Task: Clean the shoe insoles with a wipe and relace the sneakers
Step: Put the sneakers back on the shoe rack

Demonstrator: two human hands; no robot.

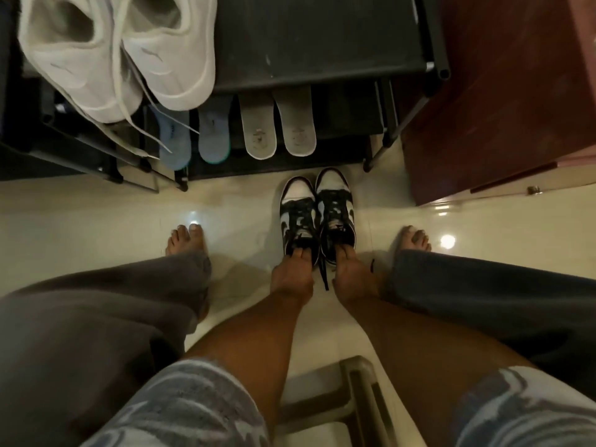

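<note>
Reaching to the floor (pixel 96 214), the left hand (pixel 292 275) grips the left sneaker (pixel 298 211) at its heel opening, while the right hand (pixel 353 275) grips the right sneaker (pixel 335 204) just beside it.

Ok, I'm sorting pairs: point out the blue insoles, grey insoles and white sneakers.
blue insoles (pixel 178 134): head view, exposed end.
grey insoles (pixel 259 133): head view, exposed end.
white sneakers (pixel 169 75): head view, side panel.

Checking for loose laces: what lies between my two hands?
In the head view, a black lace end hangs to the floor between the left hand and right hand, which grip the sneakers.
</note>
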